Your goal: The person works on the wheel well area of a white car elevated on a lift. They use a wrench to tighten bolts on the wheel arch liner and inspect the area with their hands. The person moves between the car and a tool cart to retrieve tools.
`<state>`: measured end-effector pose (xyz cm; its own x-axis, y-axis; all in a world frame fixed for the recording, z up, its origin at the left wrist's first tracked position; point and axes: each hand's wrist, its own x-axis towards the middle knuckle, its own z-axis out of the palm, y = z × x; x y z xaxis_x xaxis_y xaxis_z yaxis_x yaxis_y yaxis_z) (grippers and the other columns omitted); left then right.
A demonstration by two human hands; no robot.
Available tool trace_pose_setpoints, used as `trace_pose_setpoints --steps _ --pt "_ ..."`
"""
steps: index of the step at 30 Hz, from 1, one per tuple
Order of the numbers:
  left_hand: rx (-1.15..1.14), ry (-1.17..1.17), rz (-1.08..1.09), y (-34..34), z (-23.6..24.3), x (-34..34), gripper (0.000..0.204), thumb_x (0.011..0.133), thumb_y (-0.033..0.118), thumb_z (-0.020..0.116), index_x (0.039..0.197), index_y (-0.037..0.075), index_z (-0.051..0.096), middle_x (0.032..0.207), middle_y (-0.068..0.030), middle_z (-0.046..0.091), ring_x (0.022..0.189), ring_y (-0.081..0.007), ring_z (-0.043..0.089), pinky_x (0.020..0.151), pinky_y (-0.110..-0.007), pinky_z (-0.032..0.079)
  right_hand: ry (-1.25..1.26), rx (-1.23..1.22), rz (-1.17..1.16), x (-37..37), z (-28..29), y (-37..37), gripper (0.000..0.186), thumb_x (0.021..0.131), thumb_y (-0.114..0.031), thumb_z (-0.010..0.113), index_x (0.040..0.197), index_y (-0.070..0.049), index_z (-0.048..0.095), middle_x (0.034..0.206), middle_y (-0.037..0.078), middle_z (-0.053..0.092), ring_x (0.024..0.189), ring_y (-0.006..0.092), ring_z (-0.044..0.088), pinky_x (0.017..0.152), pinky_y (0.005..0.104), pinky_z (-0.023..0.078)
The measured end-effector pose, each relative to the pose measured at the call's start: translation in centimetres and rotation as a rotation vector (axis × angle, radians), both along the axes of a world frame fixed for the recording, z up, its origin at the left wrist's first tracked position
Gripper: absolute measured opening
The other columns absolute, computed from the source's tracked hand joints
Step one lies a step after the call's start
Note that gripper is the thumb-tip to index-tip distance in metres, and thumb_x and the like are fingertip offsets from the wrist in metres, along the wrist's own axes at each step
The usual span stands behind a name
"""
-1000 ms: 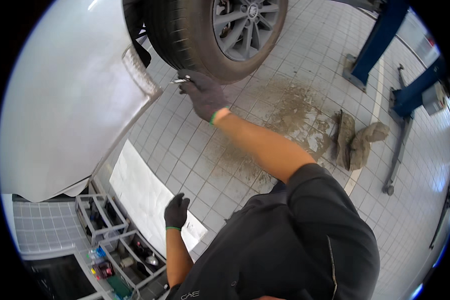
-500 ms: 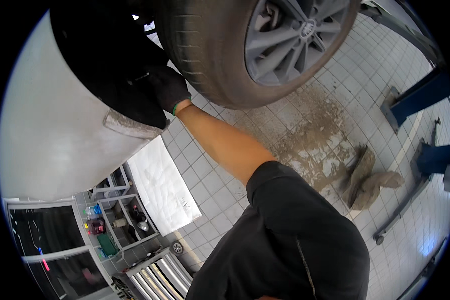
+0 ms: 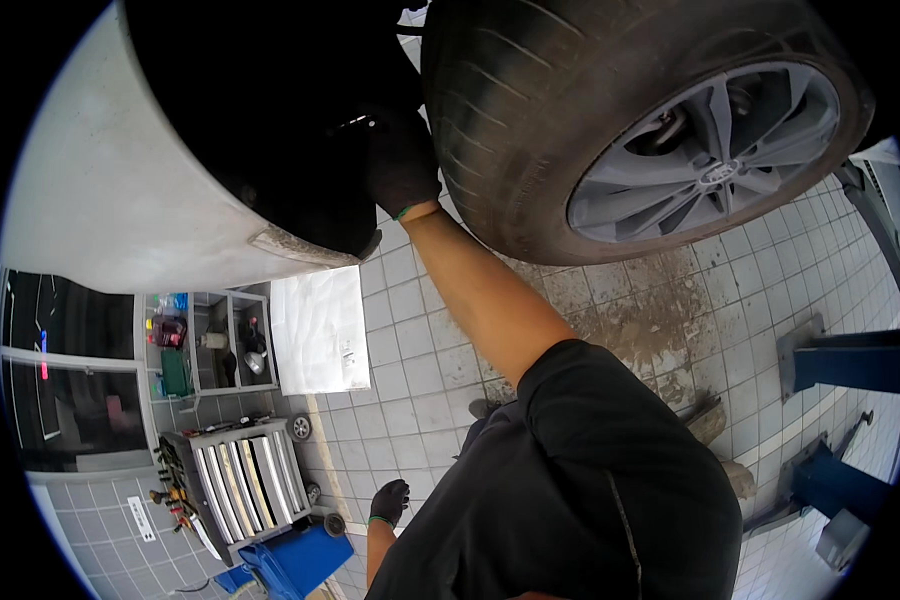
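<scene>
My right hand (image 3: 402, 165), in a black glove, reaches up into the dark wheel arch (image 3: 270, 110) of a raised silver-white car. Its fingers are closed, largely lost in shadow. A slim, shiny metal tool (image 3: 355, 123) glints at them; its exact kind is too dark to make out. Just right of this hand is the tyre (image 3: 510, 130) with its grey alloy rim (image 3: 705, 170). The car's pale bumper (image 3: 100, 190) curves along the left. Low down on the left hangs my gloved left hand (image 3: 390, 502), its fingers curled, with no object showing in it.
Brown dirt (image 3: 640, 315) is scattered over the tiled floor below the tyre. Blue lift parts (image 3: 850, 360) stand at the right. To the left are a white sheet (image 3: 320, 330), a compartmented shelf (image 3: 215, 340) and a wheeled tool cart (image 3: 245, 485) beside a blue object (image 3: 295, 560).
The view has shifted, so wheel and arm sit farther right. My left hand and the whole tool cart have come into sight. The right hand stays inside the wheel arch.
</scene>
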<state>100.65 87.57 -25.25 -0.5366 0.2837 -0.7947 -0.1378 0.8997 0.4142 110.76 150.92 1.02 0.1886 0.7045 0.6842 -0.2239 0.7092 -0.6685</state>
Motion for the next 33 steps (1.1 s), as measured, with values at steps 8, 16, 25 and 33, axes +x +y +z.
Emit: trace_pose_setpoints --steps 8,16,25,33 --pt "-0.239 0.042 -0.262 -11.2 -2.5 1.5 0.037 0.098 0.03 0.062 0.123 0.003 0.068 0.102 -0.0094 0.074 0.087 -0.0216 0.069 0.076 -0.039 0.057 0.102 0.057 0.09 0.1 0.8 -0.2 0.031 0.097 -0.007 0.053 0.125 -0.011 0.066 0.118 0.011 0.071 0.109 0.029 0.067 0.095 0.0383 0.053" --pt "-0.127 0.064 -0.103 -11.4 0.6 0.2 0.039 0.099 0.032 0.061 0.122 0.002 0.069 0.104 -0.0121 0.074 0.09 -0.024 0.07 0.079 -0.041 0.057 0.042 0.01 0.06 0.4 1.4 -1.5 0.027 0.101 -0.004 0.048 0.122 -0.007 0.065 0.115 0.014 0.07 0.11 0.029 0.067 0.098 0.0396 0.052" --pt "-0.053 0.106 -0.115 -4.2 1.9 -1.8 0.033 0.101 0.027 0.062 0.124 0.004 0.067 0.098 -0.0071 0.072 0.078 -0.0173 0.065 0.067 -0.034 0.054 0.043 0.098 -0.044 0.3 0.3 -0.6 0.027 0.101 -0.008 0.052 0.123 -0.006 0.067 0.119 0.014 0.07 0.113 0.0302 0.066 0.099 0.0394 0.052" --pt "-0.15 0.061 -0.161 -12.2 -3.8 -3.3 0.037 0.101 0.033 0.06 0.123 0.004 0.068 0.105 -0.0119 0.074 0.085 -0.0233 0.068 0.077 -0.04 0.056 0.101 0.147 0.024 -0.6 0.3 -0.1 0.026 0.102 -0.009 0.052 0.124 -0.007 0.066 0.121 0.014 0.069 0.114 0.031 0.066 0.1 0.0397 0.052"
